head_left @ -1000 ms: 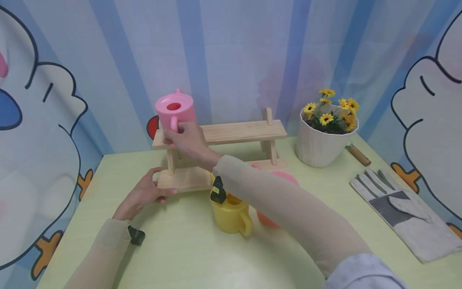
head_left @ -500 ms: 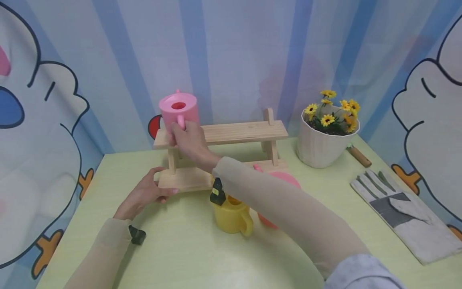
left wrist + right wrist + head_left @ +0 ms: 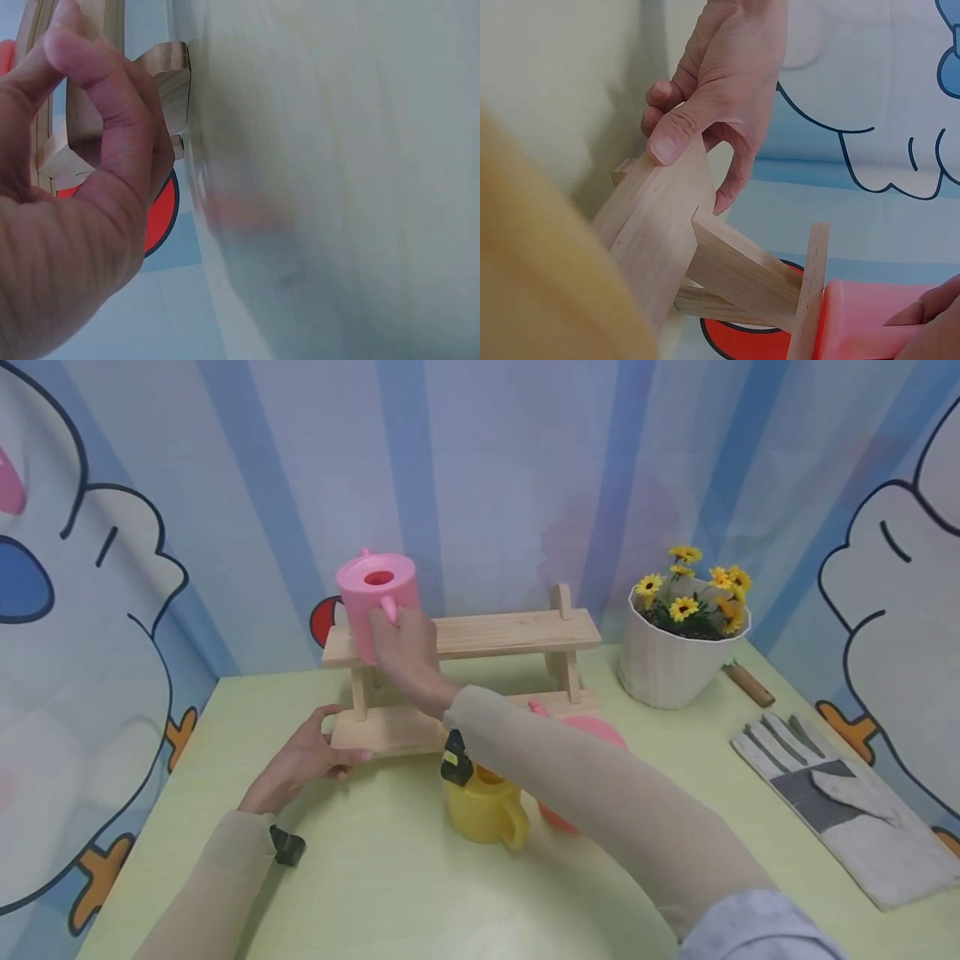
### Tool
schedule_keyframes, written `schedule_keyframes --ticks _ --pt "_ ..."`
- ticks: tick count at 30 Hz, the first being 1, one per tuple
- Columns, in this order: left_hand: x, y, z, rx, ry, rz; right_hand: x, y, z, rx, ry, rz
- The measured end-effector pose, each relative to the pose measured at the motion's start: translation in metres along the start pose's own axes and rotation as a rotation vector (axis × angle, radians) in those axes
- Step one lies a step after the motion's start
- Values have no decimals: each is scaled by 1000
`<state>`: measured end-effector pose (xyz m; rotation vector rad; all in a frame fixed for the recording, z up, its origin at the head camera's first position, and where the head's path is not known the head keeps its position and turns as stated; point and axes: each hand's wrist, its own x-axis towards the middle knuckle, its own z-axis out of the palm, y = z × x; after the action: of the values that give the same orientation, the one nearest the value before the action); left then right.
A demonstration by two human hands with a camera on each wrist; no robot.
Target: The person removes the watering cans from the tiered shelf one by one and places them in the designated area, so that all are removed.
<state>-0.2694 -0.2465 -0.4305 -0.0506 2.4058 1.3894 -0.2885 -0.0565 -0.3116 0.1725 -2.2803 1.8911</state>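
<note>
My right hand (image 3: 408, 652) holds a pink watering can (image 3: 358, 602) by its handle, at the left end of the upper plank of a two-tier wooden stand (image 3: 517, 633). In the right wrist view the can's base (image 3: 840, 315) meets that plank. My left hand (image 3: 303, 752) grips the left end of the lower plank (image 3: 656, 217), thumb on one side and fingers on the other. A yellow watering can (image 3: 480, 817) stands on the table in front of the stand. Beside it, another pink watering can (image 3: 600, 727) is largely hidden by my right sleeve.
Right of the stand is a white pot (image 3: 663, 668) of yellow flowers. A wooden-handled garden tool (image 3: 750, 683) lies behind it, partly hidden. Work gloves (image 3: 847, 827) lie at the table's right side. A striped curtain (image 3: 495, 485) hangs close behind the stand.
The held pink watering can has shifted slightly right along the upper plank and turned, its handle swinging right. My left hand has kept its grip on the lower plank.
</note>
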Motion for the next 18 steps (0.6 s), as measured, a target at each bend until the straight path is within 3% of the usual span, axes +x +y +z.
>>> schedule_keyframes --ticks 9,18 --pt "-2 1 0 -4 -2 26 -4 -4 -5 -13 -13 -25" --pt "0 0 -1 -10 -2 22 -12 -9 -8 22 -32 4"
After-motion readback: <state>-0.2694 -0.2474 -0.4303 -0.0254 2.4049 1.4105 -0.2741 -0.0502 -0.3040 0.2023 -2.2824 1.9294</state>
